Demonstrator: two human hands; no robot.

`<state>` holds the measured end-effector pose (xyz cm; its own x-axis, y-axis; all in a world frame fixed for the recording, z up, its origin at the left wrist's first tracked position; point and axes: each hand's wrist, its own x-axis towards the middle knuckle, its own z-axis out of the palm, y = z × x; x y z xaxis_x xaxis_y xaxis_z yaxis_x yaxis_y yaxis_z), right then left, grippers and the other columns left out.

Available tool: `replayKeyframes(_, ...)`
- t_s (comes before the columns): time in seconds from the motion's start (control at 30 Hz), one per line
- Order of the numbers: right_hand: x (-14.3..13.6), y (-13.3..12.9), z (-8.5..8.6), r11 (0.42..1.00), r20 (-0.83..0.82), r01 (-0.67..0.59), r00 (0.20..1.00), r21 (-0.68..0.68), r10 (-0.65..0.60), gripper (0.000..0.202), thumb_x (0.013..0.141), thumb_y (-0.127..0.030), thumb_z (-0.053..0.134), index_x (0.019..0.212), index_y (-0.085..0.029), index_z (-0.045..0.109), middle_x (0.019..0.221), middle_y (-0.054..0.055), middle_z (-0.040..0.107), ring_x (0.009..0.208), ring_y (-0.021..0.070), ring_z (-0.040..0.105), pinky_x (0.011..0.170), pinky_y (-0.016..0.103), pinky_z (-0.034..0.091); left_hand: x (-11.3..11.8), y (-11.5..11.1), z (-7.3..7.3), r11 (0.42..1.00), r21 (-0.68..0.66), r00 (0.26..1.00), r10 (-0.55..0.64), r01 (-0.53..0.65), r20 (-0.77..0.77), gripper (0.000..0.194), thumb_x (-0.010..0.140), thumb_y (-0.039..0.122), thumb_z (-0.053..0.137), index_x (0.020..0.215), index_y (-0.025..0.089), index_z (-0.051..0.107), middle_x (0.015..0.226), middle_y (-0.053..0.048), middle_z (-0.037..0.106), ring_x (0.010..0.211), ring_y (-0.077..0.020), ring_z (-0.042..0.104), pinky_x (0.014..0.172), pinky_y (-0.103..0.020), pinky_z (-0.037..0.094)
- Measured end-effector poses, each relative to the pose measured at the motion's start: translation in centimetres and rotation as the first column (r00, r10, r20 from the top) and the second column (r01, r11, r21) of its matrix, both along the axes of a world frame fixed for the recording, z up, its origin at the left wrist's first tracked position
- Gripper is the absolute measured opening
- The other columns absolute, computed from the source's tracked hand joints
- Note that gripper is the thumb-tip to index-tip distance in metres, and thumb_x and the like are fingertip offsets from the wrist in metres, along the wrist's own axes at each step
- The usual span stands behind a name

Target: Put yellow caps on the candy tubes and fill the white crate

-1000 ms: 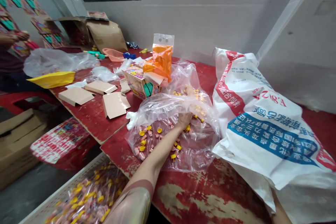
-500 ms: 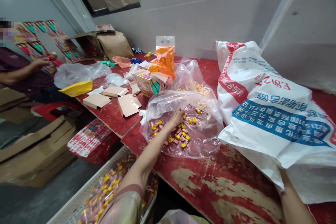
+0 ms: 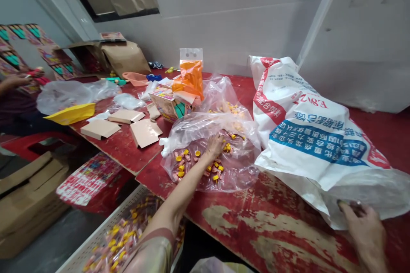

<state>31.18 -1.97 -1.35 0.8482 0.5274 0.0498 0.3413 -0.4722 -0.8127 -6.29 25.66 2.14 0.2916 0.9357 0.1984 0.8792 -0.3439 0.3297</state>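
On the worn red table (image 3: 230, 226): crumpled clear bag (image 3: 240, 172), pink-and-yellow pieces (image 3: 216, 171) scattered inside.
Left hand (image 3: 215, 146): curled over the pieces; cannot tell its grip.
Right hand (image 3: 367, 226): narrowly curled by the white sack (image 3: 307, 111)'s mouth; contents unclear.
Room: grey wall (image 3: 240, 34), person (image 3: 16, 104) far left.

And over on the worn red tabletop (image 3: 230, 239), a bright orange plastic packet (image 3: 192, 80) rises by a colourfully printed cardboard box (image 3: 162, 104)! Folded tan cardboard pieces (image 3: 146, 132) lie to the left, with a bright yellow flat packet (image 3: 71, 114) beyond them, right beside a crumpled translucent plastic bag (image 3: 72, 96). Farther back, there's a pale orange plastic tray (image 3: 135, 79) in front of a bulging brown carton (image 3: 126, 57). Down low, an open brown cardboard box (image 3: 32, 204) sits on the grey floor (image 3: 86, 230), and at far left, a person in a dark top (image 3: 14, 106) holds something bright red!
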Motion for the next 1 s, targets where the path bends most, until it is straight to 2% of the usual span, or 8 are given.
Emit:
replayKeyframes(0.13, -5.7, -3.2, 2.4, 0.903, -0.485, 0.169, 0.873, 0.396, 0.049, 0.060, 0.050, -0.039, 0.077, 0.100, -0.022, 0.051, 0.077, 0.000, 0.059, 0.056, 0.0131, 0.049, 0.047, 0.023, 0.036, 1.5, 0.9, 0.0, 0.998, -0.062, 1.000, 0.002, -0.001, 0.018, 0.012, 0.077, 0.009, 0.053, 0.075, 0.012, 0.064, 0.083, -0.011, 0.064, 0.086, -0.0219, 0.060, 0.081, -0.030, 0.043)
replayKeyframes(0.3, -11.2, -2.5, 3.3, 0.795, -0.607, 0.077, 0.691, 0.602, 0.393, 0.044, 0.066, -0.037, 0.074, 0.096, -0.020, 0.047, 0.079, 0.002, 0.063, 0.063, 0.0123, 0.056, 0.052, 0.020, 0.040, 2.1, 0.9, 0.5, 0.999, -0.043, 0.989, -0.012, 0.019, 0.149, 0.013, 0.077, 0.007, 0.049, 0.073, 0.011, 0.060, 0.072, -0.006, 0.062, 0.081, -0.0184, 0.058, 0.079, -0.028, 0.043)
replayKeyframes(0.4, -12.7, -1.3, 2.9, 0.754, -0.605, 0.015, 0.606, 0.657, 0.516, 0.035, 0.071, -0.036, 0.071, 0.092, -0.020, 0.049, 0.089, 0.002, 0.064, 0.062, 0.0109, 0.058, 0.060, 0.024, 0.045, 2.0, -2.1, 1.1, 1.000, 0.020, 0.968, -0.014, 0.009, 0.249, 0.018, 0.079, 0.008, 0.044, 0.083, 0.012, 0.061, 0.082, -0.004, 0.063, 0.083, -0.0155, 0.058, 0.081, -0.027, 0.044)
replayKeyframes(0.5, -14.0, -0.6, 2.2, 0.745, -0.592, -0.052, 0.572, 0.665, 0.568, 0.033, 0.071, -0.034, 0.073, 0.092, -0.020, 0.053, 0.094, 0.001, 0.063, 0.069, 0.0120, 0.061, 0.067, 0.025, 0.047, 2.4, -8.3, 1.4, 0.986, -0.125, 0.823, -0.017, 0.107, 0.568, 0.013, 0.078, 0.019, 0.050, 0.085, 0.015, 0.059, 0.075, 0.001, 0.061, 0.069, -0.0118, 0.057, 0.067, -0.023, 0.046)
replayKeyframes(0.6, -15.0, -0.1, 1.6, 0.744, -0.530, -0.185, 0.594, 0.643, 0.605, 0.030, 0.074, -0.033, 0.072, 0.097, -0.021, 0.056, 0.100, 0.003, 0.063, 0.080, 0.0131, 0.062, 0.073, 0.025, 0.048, 4.0, -14.5, 0.9, 0.846, -0.392, 0.528, 0.162, 0.360, 0.834, 0.011, 0.070, 0.025, 0.060, 0.075, 0.015, 0.059, 0.063, 0.003, 0.057, 0.057, -0.0092, 0.052, 0.057, -0.021, 0.043)
replayKeyframes(0.67, -15.4, 0.0, 1.5, 0.745, -0.484, -0.283, 0.613, 0.604, 0.625, 0.030, 0.077, -0.033, 0.070, 0.101, -0.021, 0.057, 0.104, 0.003, 0.062, 0.087, 0.0137, 0.061, 0.076, 0.024, 0.049, 5.0, -17.3, 0.6, 0.761, -0.473, 0.452, 0.266, 0.444, 0.852, 0.010, 0.066, 0.023, 0.063, 0.071, 0.015, 0.060, 0.062, 0.003, 0.057, 0.055, -0.0080, 0.050, 0.056, -0.020, 0.041)
replayKeyframes(0.87, -15.8, -0.3, 3.0, 0.736, -0.314, -0.520, 0.678, 0.434, 0.665, 0.025, 0.080, -0.035, 0.064, 0.100, -0.021, 0.059, 0.099, 0.004, 0.064, 0.086, 0.0170, 0.062, 0.075, 0.028, 0.050, 5.3, -19.0, 0.0, 0.688, -0.491, 0.436, 0.273, 0.535, 0.858, 0.006, 0.066, 0.017, 0.059, 0.069, 0.013, 0.061, 0.063, 0.002, 0.057, 0.057, -0.0079, 0.048, 0.056, -0.019, 0.038)
replayKeyframes(1.0, -15.5, -0.6, 3.6, 0.645, -0.096, -0.694, 0.654, 0.319, 0.751, 0.018, 0.083, -0.028, 0.057, 0.098, -0.021, 0.061, 0.099, 0.005, 0.060, 0.089, 0.0168, 0.058, 0.075, 0.027, 0.048, 5.0, -19.1, -0.3, 0.664, -0.455, 0.477, 0.165, 0.593, 0.863, 0.007, 0.068, 0.016, 0.056, 0.073, 0.013, 0.061, 0.064, 0.002, 0.057, 0.059, -0.0085, 0.049, 0.057, -0.020, 0.038)
